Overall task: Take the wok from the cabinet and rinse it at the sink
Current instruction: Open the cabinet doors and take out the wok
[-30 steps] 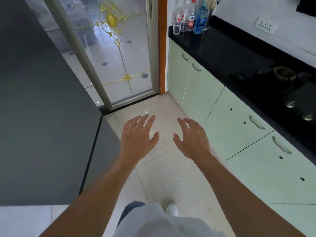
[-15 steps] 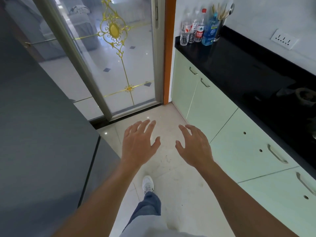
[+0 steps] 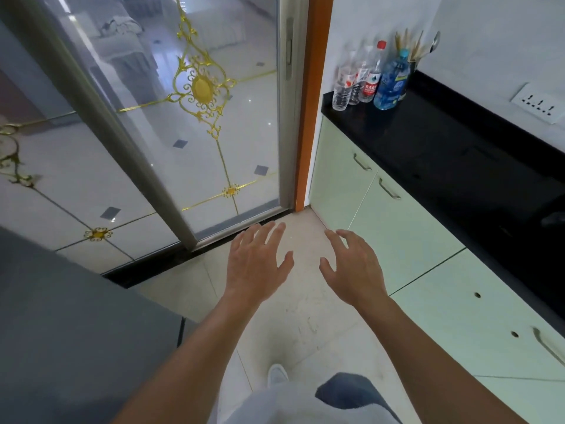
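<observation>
Pale green cabinets (image 3: 397, 221) run along the right under a black countertop (image 3: 452, 148), all doors closed. No wok and no sink are in view. My left hand (image 3: 256, 264) and my right hand (image 3: 354, 270) hover side by side over the tiled floor, palms down, fingers spread, holding nothing. Both are left of the cabinet fronts and touch nothing.
A glass sliding door (image 3: 195, 117) with gold ornament stands ahead, an orange frame (image 3: 308, 117) beside it. Several bottles (image 3: 370, 78) and a utensil holder sit at the counter's far end. A dark grey unit (image 3: 67, 332) fills the lower left. A wall socket (image 3: 538, 107) is at the right.
I have walked forward toward the glass door; the stove has slid out of view at the right. Both hands keep the same open pose.
</observation>
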Motion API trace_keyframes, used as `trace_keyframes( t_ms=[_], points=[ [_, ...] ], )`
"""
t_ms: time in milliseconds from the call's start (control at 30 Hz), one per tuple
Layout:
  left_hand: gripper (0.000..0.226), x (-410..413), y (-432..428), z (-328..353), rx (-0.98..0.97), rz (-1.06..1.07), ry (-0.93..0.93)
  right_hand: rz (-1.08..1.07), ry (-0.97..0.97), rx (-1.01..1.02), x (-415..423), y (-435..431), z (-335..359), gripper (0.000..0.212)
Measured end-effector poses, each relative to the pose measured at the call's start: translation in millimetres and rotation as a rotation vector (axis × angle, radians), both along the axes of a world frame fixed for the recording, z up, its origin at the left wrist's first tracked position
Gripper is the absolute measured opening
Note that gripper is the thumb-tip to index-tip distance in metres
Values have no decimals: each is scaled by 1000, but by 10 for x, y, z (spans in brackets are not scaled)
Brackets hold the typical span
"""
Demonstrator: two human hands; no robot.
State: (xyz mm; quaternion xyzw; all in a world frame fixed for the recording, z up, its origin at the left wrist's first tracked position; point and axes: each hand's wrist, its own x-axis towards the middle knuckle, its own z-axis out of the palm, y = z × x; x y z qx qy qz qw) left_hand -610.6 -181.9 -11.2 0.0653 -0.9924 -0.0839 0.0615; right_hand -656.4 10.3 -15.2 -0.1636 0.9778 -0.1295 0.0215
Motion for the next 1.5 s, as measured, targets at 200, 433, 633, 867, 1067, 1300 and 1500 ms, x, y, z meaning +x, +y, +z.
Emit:
trace_keyframes(
  t_ms=[200, 433, 633, 867, 1067, 1300, 1500],
  points=[
    [59, -588, -162, -59, 18, -46, 8, -25, -7, 15, -535, -170, -68, 57],
    [57, -1478, -314, -138, 9, -56, 8, -29, -24, 3, -1441, -346, -202, 57],
    [57, -2604, -304, -70, -11, -124, 11, -84, 3, -26, -2490, -274, -219, 56],
    [51, -3822, -91, 1, -21, -207, 29, -155, 21, -19, -3607, -54, -196, 56],
    [55, -4503, 111, -105, -43, -344, -71, -261, 1, -38, -4006, 121, -278, 54],
    [61, -5093, 257, -344, 2, -548, -129, -502, 6, -22, -4105, 250, -433, 52],
    [61, -5449, 255, -609, 10, -826, -212, -778, -18, -12, -4001, 172, -580, 53]
  ],
)
